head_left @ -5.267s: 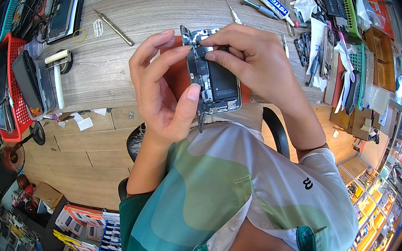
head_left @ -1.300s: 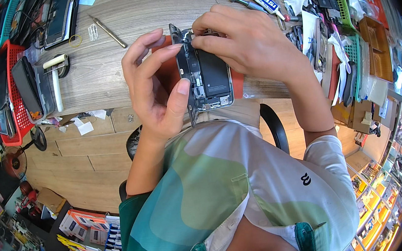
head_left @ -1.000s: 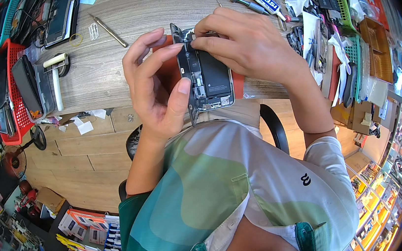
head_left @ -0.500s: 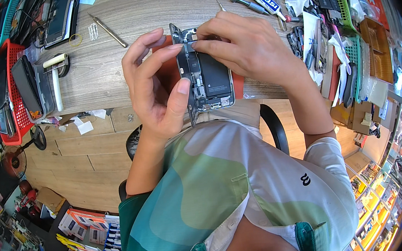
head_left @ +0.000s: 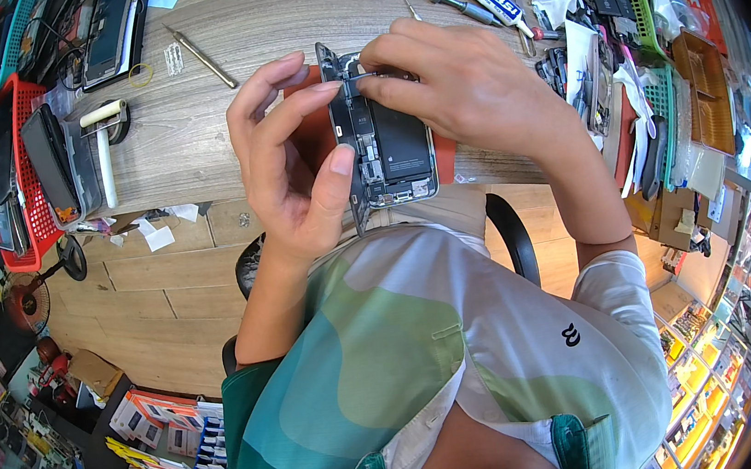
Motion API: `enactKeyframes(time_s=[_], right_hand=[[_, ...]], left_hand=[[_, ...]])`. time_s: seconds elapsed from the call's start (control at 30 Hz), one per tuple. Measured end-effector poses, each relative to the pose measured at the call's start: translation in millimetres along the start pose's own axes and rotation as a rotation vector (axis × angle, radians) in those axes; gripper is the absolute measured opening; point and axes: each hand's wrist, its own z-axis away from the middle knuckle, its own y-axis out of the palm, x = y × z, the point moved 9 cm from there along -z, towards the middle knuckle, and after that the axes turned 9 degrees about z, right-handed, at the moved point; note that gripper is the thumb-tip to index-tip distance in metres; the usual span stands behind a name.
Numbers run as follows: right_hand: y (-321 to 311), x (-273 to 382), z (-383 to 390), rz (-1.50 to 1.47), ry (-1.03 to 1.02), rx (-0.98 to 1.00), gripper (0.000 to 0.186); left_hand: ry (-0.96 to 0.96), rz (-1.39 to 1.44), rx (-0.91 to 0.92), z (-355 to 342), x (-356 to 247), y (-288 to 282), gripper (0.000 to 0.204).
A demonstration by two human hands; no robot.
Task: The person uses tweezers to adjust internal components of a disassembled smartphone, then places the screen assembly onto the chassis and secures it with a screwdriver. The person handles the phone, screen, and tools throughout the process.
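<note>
The task thing is a phone (head_left: 376, 179), which is opened and lies near the front edge of the bench (head_left: 296, 21), over a red mat (head_left: 446, 160). Its body shows the inside upward, with the long side running away from the person. A black, rectangular battery (head_left: 404, 143) fills much of the right half; beside it, on the left, is a narrow column of small parts (head_left: 371, 156). The dark panel (head_left: 350, 168) stands steeply along the left long side, seen almost edge-on. The right hand (head_left: 470, 85) hides the upper right part.
</note>
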Motion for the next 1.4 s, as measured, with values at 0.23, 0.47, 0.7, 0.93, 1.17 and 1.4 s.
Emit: enactKeyframes(time_s=[0.23, 0.47, 0.7, 0.93, 1.17, 1.4], right_hand=[[-2, 3, -8, -0.004, -0.043, 0.039, 0.014], [-3, 6, -8, 0.060, -0.062, 0.042, 0.015], [0, 5, 5, 0.043, -0.015, 0.016, 0.020], [1, 2, 9, 0.030, -0.003, -0.021, 0.023], [3, 0, 12, 0.019, 0.020, -0.038, 0.026], [4, -1, 12, 0.014, 0.025, -0.047, 0.026]], left_hand=[[0.005, 0.003, 0.002, -1, -1, 1, 0.047], [0.006, -0.042, 0.015, -1, -2, 1, 0.041], [0.030, -0.063, 0.033, -1, -2, 1, 0.037], [0.023, -0.057, 0.033, -3, -4, 3, 0.036], [0.038, -0.076, 0.039, -3, -6, 3, 0.037], [0.019, -0.062, 0.024, -2, -4, 3, 0.037]])
